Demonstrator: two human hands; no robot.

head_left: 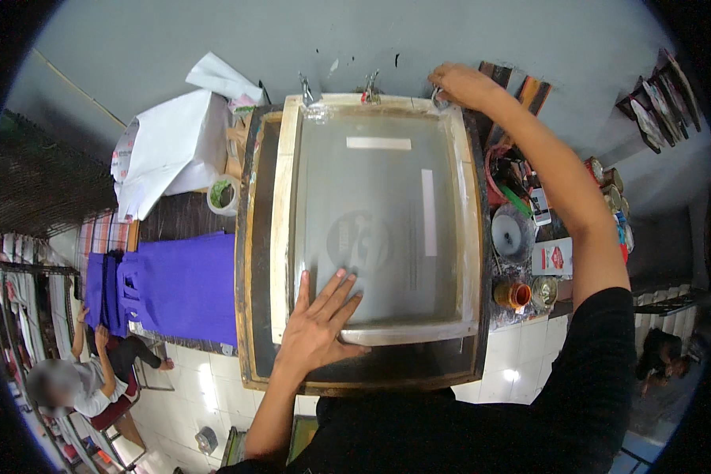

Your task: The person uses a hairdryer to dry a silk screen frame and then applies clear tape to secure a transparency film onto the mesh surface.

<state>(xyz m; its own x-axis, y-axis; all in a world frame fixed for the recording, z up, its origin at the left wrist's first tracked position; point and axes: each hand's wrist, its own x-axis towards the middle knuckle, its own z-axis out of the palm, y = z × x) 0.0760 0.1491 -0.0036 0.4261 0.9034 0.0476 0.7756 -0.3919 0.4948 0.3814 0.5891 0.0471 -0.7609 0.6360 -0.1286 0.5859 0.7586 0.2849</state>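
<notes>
A wooden-framed printing screen (289, 229) with grey mesh lies on a dark, wood-edged board (254, 347). A round design with a numeral-like shape (359, 238) shows faintly in the mesh. My left hand (320, 325) rests with fingers spread over the frame's near left corner, fingertips on the mesh. At the far right corner my right hand (468, 85) is closed on a metal clamp (440, 99), mostly hidden under the fingers. Two more clamps, a metal one (306, 90) and a red-tipped one (369, 89), stand along the far edge.
Purple fabric (183, 286) lies on the left table, beside white paper (183, 142) and a tape roll (223, 194). On the right are a plastic bowl (513, 235), an orange jar (512, 295), a phone (539, 207) and cans. A seated person (95, 383) handles purple fabric at lower left.
</notes>
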